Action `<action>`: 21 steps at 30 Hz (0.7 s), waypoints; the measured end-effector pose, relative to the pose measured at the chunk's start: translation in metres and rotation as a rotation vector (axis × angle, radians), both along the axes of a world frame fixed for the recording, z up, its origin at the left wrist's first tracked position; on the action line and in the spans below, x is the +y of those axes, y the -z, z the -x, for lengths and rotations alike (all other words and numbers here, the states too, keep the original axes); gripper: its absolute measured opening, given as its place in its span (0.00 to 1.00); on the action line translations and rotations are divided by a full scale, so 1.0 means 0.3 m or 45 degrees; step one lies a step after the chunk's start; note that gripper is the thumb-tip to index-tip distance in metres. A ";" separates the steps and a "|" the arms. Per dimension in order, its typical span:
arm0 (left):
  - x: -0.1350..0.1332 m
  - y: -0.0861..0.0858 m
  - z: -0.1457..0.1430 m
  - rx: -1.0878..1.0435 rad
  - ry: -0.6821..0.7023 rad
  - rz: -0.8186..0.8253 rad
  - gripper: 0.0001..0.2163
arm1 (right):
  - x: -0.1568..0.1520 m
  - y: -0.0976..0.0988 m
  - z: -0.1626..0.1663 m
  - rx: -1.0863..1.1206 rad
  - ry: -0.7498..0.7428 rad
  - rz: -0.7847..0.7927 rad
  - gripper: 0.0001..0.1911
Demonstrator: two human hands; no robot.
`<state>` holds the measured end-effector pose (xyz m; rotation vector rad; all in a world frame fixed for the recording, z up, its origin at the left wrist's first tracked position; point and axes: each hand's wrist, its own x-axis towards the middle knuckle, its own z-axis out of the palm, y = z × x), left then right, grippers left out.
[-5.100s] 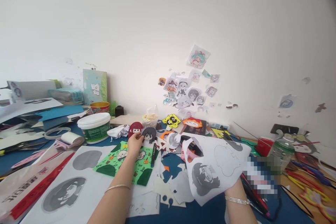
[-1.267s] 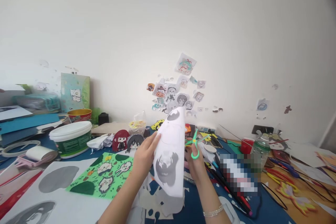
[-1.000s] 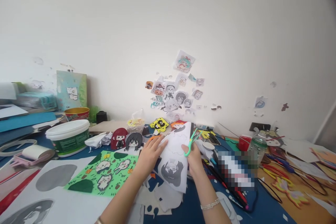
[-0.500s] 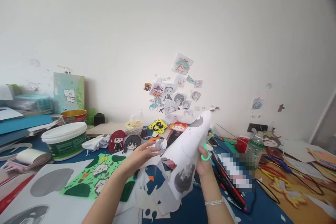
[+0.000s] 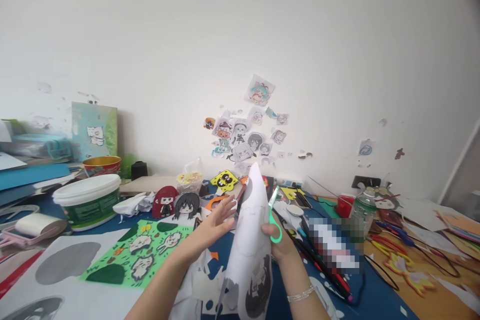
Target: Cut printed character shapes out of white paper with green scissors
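Fingers (image 5: pixel 224 210) of the left hand (image 5: pixel 212 225) are spread wide, nothing gripped; placed just left of the curled printed sheet (image 5: pixel 252 225), contact can't be told. Sheet is held up over the bench (image 5: pixel 378 295), center, its right edge pinched by the right hand (image 5: pixel 282 247), fingers partly hidden behind. Green-handled scissors (image 5: pixel 273 210) are also held there, blades pointed far. Green illustrated sheet (image 5: pixel 150 245) is laid near left; black-haired cutout (image 5: pixel 186 206) and red-haired cutout (image 5: pixel 164 203) are stood beyond it. Pens (image 5: pixel 330 277) are scattered right.
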<state>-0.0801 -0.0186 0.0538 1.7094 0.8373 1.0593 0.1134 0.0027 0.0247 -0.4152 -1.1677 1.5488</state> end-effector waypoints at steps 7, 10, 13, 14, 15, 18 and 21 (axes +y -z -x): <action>0.026 0.024 -0.020 -0.299 0.010 -0.119 0.37 | -0.041 -0.027 0.040 -0.055 -0.069 -0.040 0.26; 0.000 -0.014 -0.012 -0.391 0.003 0.074 0.33 | -0.035 -0.041 0.040 -0.092 0.009 -0.006 0.24; -0.021 -0.043 -0.012 -0.412 -0.106 0.174 0.28 | -0.016 -0.043 0.040 -0.205 0.071 -0.027 0.22; -0.024 -0.048 -0.013 -0.414 -0.169 0.196 0.26 | -0.007 -0.041 0.041 -0.240 0.140 -0.041 0.20; -0.025 -0.050 -0.013 -0.417 -0.249 0.217 0.24 | 0.003 -0.037 0.041 -0.265 0.253 -0.058 0.18; -0.017 -0.049 -0.002 -0.479 -0.479 0.236 0.20 | 0.038 -0.025 0.031 -0.266 0.743 -0.103 0.16; -0.003 -0.045 0.023 -0.644 -0.654 0.215 0.19 | 0.065 -0.021 -0.001 -0.185 1.120 -0.162 0.18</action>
